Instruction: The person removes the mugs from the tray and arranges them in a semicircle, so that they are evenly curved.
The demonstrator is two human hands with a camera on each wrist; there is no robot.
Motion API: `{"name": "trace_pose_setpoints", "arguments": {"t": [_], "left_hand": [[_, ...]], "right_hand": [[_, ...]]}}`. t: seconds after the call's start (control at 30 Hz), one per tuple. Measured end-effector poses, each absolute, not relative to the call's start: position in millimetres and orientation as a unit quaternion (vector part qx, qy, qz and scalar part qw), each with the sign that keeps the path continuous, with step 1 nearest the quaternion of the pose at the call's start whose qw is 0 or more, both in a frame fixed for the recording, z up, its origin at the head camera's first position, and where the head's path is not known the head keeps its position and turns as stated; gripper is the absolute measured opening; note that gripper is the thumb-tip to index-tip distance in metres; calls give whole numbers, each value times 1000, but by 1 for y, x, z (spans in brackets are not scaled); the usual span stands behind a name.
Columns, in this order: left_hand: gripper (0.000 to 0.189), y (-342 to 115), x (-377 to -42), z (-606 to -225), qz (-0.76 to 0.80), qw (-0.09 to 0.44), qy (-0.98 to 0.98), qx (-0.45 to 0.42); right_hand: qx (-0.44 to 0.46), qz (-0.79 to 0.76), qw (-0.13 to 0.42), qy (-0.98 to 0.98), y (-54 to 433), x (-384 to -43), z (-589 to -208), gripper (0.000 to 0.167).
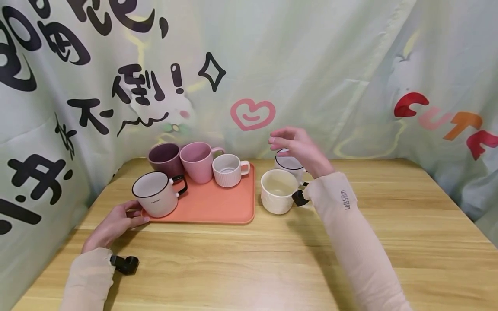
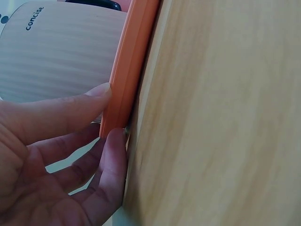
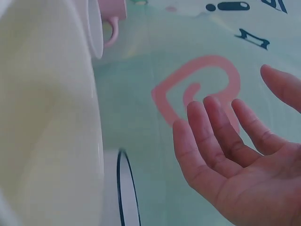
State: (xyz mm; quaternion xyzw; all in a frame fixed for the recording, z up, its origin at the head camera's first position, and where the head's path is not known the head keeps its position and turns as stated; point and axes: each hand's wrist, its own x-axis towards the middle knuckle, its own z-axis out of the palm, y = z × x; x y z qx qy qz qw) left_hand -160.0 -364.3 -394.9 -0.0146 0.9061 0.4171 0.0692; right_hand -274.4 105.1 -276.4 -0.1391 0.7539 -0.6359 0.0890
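My left hand [image 1: 118, 222] holds the near left corner of a coral tray [image 1: 218, 207]. In the left wrist view its thumb lies on the tray rim [image 2: 123, 70] and a fingertip is at the underside. Close beside that hand, a white mug [image 1: 157, 201] with a black rim and handle stands on the tray. My right hand [image 1: 301, 149] is raised with relaxed fingers, holding nothing. Below it are a cream mug [image 1: 277, 201] and, partly hidden behind, a white dark-rimmed mug [image 1: 288, 164]. The right wrist view shows the palm and spread fingers [image 3: 221, 127].
Along the tray's back stand a plum mug [image 1: 176, 166], a pink mug [image 1: 199, 166] and a small ribbed white cup [image 1: 227, 175]. The wooden table [image 1: 233, 268] extends in front and to the right. A printed curtain [image 1: 311, 65] hangs behind and at the left.
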Motion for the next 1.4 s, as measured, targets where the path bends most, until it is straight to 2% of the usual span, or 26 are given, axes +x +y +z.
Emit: {"name": "trace_pose_setpoints", "arguments": {"t": [0.9, 1.4], "left_hand": [[62, -365, -161, -396, 415, 66, 907, -18], [59, -364, -160, -397, 428, 61, 902, -10]], "right_hand": [[-173, -684, 139, 695, 19, -263, -298, 30], [-192, -684, 172, 682, -4, -259, -311, 36]]}}
